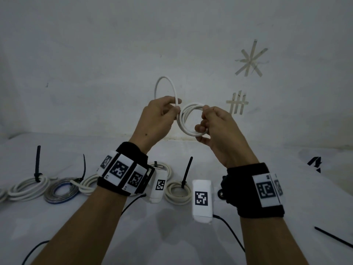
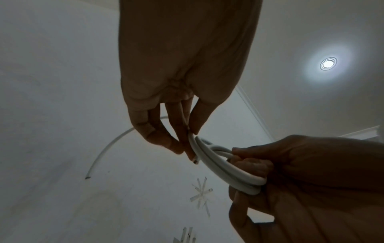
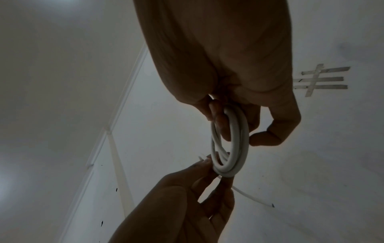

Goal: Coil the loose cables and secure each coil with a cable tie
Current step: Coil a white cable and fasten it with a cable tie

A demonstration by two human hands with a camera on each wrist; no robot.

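White cable [image 1: 191,121] coil pinched by both hands.

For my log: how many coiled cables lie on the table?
6, left to right: edge-cut white coil, tied white coil, grey-blue coil, white coil at the black wristband, half-hidden coil behind it, rightmost tied coil. The wristband may hide more.

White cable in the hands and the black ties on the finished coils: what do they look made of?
White cable: smooth plastic-looking sheath, slight sheen, bends into springy loops; a dark core shows at the cut end. Black ties: probably stiff plastic, matte, since their tails stand upright.
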